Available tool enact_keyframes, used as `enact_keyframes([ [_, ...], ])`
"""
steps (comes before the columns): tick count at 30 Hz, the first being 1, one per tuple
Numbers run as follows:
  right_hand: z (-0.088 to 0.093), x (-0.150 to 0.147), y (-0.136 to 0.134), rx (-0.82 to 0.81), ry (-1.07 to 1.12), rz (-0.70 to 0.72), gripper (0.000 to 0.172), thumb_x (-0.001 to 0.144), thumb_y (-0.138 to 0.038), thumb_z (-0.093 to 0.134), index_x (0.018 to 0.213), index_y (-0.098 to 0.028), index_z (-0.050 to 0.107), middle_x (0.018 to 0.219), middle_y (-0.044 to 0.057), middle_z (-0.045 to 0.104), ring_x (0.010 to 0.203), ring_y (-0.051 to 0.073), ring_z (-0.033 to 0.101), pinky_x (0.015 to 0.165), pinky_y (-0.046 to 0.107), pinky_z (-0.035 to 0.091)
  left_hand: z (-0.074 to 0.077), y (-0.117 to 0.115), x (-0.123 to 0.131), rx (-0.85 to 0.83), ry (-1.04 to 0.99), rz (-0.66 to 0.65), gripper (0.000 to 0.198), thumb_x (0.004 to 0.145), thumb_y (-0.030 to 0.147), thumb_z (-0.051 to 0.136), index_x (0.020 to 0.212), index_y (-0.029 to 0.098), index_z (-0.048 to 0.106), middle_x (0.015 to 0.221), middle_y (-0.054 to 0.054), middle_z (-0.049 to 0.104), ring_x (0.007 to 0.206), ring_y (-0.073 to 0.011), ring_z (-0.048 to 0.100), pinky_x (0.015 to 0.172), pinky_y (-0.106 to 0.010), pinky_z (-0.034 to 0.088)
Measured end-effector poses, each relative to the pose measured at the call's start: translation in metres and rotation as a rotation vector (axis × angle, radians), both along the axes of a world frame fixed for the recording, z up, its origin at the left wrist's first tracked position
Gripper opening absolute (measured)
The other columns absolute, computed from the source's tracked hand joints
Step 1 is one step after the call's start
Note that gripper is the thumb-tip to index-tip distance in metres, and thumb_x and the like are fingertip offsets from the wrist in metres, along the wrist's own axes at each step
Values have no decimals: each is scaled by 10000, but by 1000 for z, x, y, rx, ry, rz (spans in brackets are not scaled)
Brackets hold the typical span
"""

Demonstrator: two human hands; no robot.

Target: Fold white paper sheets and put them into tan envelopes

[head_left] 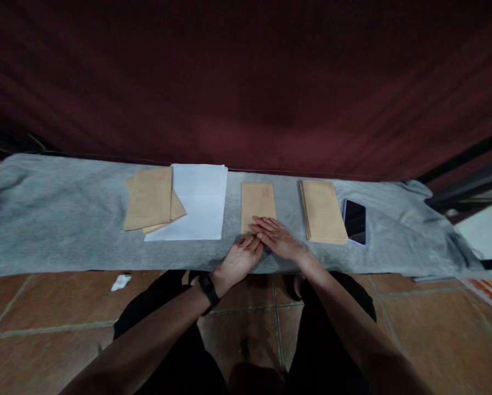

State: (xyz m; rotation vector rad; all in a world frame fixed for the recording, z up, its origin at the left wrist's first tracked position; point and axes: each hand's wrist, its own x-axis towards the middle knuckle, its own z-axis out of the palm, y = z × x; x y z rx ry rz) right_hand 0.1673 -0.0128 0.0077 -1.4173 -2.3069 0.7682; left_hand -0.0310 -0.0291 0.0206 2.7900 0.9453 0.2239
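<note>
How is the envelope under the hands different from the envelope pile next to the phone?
The middle envelope looks like just one, while the envelope pile shows several edges stacked up. The left hand and right hand cover the middle envelope's near end; no hand is on the envelope pile, so its top one shows fully. Both are brown with reddish print near the far end, and both lie on grey cloth.

You have two hands — left hand (pixel 243 257), right hand (pixel 277 238) — one wristband (pixel 208 289), one phone (pixel 355 221), one pile of paper (pixel 200 206) and three lots of envelopes: one middle envelope (pixel 257 202), a left pile (pixel 152 197) of two or more, a right stack (pixel 323 211), count unclear.
</note>
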Motion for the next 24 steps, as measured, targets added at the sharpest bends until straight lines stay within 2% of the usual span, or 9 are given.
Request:
enact_keyframes([
  [4, -3, -2, 14, 38, -174, -3, 535, 1069, -488, 207, 1529, -298, 404, 1651, -12, 275, 1529, 187, 234, 1274, 440, 169, -2, -2, 1, 147, 88, -13, 314, 924, 45, 493, 1207, 144, 584, 1237, -115, 659, 1174, -240, 605, 958, -382, 528],
  [8, -8, -6, 43, 152, -277, -35, 537, 1071, -454, 202, 1550, -275, 368, 1667, 11, 227, 1535, 199, 218, 1268, 436, 176, 3, -1, 5, 175, 154, -15, 259, 915, 37, 497, 1122, 135, 618, 1147, -110, 669, 1085, -241, 626, 855, -359, 546],
  [11, -13, -10, 70, 230, -334, -137, 542, 1066, -440, 265, 1557, -229, 355, 1667, 57, 229, 1535, 232, 220, 1257, 454, 193, 9, -1, 6, 159, 173, -25, 227, 923, 37, 480, 1074, 121, 627, 1107, -118, 664, 1068, -251, 623, 814, -363, 544],
  [16, -21, -18, 103, 311, -336, -295, 544, 1065, -424, 278, 1547, -188, 371, 1640, 111, 293, 1515, 266, 272, 1228, 505, 235, 12, -5, 1, 139, 134, -16, 224, 937, 56, 482, 1100, 128, 618, 1148, -120, 655, 1112, -247, 607, 863, -364, 532],
  [20, -23, -23, 108, 315, -334, -342, 580, 1064, -458, 239, 1549, -165, 360, 1639, 128, 289, 1520, 275, 257, 1231, 524, 200, 10, -7, -3, 168, 129, -7, 305, 936, 37, 443, 1183, 127, 598, 1252, -130, 638, 1147, -236, 600, 891, -354, 533],
  [24, -20, -26, 93, 242, -314, -220, 604, 1064, -472, 169, 1571, -179, 318, 1650, 83, 274, 1534, 230, 220, 1262, 470, 135, 9, -9, -5, 159, 141, -4, 341, 933, 23, 419, 1208, 126, 591, 1315, -136, 617, 1189, -238, 591, 892, -347, 545],
])
